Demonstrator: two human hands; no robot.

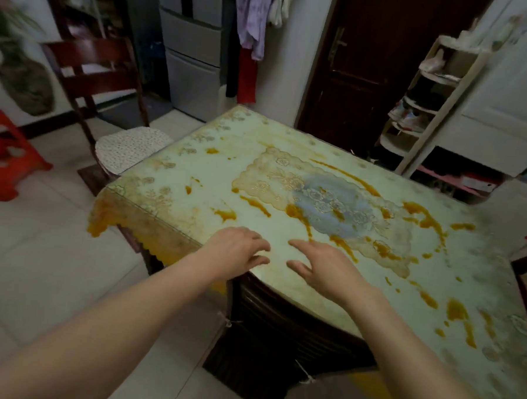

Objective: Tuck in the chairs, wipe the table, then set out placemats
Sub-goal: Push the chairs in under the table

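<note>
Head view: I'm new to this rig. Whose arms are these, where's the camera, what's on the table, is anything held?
No machine here: a person works with bare hands, and the one camera sits on their head, looking forward and down. The left hand and right hand reach over the near corner of the table, fingers relaxed, holding nothing. Its cover is pale, with orange stains and a lace mat in the middle. A cushioned chair stands at the far left side.
</note>
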